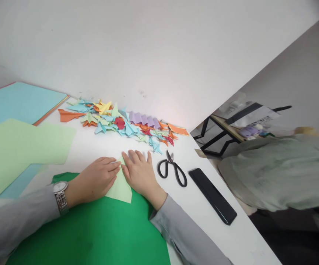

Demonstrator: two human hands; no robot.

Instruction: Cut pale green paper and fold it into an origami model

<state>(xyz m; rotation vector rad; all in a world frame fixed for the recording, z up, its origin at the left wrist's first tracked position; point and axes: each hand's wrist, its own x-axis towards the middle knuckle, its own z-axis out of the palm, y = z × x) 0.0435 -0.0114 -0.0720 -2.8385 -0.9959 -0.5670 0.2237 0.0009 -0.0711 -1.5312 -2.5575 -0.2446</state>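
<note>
While both forearms reached in from the near edge in grey sleeves, a folded piece of light green paper (121, 190) lay under the fingers on a green mat (98, 232), which covered part of the white table (203, 228). The left hand (93, 180), a silver wristwatch (60, 187) at its wrist, rested on the paper's left side with fingers extended close together; whether it pinched an edge, I could not tell. The right hand (139, 171) pressed flat on the other side, its fingers spread and clenching nothing.

Just beyond the hands, a heap of small folded paper figures (130, 129) ran along the white wall (148, 48), with orange, yellow, blue and red among its colours and a purple pleated paper strip (144, 119) on it. At the left lay light green sheets (24, 147), near a stack of light blue sheets (24, 103). Black-handled scissors (171, 159) lay near the right hand, blades slightly parted, beside a long black case (213, 195).
</note>
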